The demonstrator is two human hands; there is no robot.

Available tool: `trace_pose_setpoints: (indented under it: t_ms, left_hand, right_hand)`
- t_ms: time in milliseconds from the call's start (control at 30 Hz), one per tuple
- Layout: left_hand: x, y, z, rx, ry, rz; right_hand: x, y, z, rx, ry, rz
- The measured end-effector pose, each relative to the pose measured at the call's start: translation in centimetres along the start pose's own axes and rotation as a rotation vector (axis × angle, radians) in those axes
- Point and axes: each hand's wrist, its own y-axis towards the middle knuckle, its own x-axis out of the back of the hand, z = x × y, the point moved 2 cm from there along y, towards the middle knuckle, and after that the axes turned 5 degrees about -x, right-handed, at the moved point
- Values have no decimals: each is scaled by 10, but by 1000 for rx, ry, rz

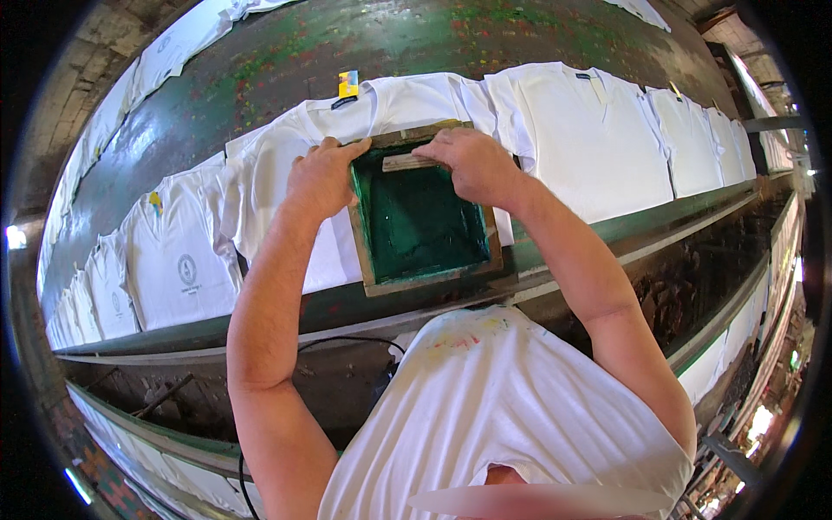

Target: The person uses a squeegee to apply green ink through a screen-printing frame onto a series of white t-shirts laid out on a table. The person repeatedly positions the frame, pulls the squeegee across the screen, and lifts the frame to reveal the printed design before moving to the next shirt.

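A square wooden screen frame (494, 253) with dark green mesh lies on a white V-neck T-shirt (316, 251) spread on the long table. My left hand (321, 178) grips the frame's upper left corner, fingers curled over its edge. Inside the frame, along the top, my right hand (477, 169) has its fingers closed on a flat pale squeegee (400, 162). The shirt's collar shows above the frame; the part of it beneath the screen is hidden.
More white T-shirts (589, 147) lie in a row along the paint-speckled table (485, 39), those at left (178, 247) with small grey round prints. Further shirts line the far edge. Below the near edge are a dark trough, rails and a black cable (347, 341).
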Motion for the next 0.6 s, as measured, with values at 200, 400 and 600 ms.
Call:
trace_pose_setpoints:
  t_ms: [200, 400, 600]
  left_hand:
    - [-6, 1, 7, -29, -11, -9]
    - [-25, -7, 23, -72, -179, -188]
    - [-68, -39, 22, 182, -680, -332]
  right_hand:
    - [-7, -53, 37, 44, -1, 113]
    - [-15, -106, 75, 79, -29, 106]
    - [-23, -135, 93, 83, -41, 19]
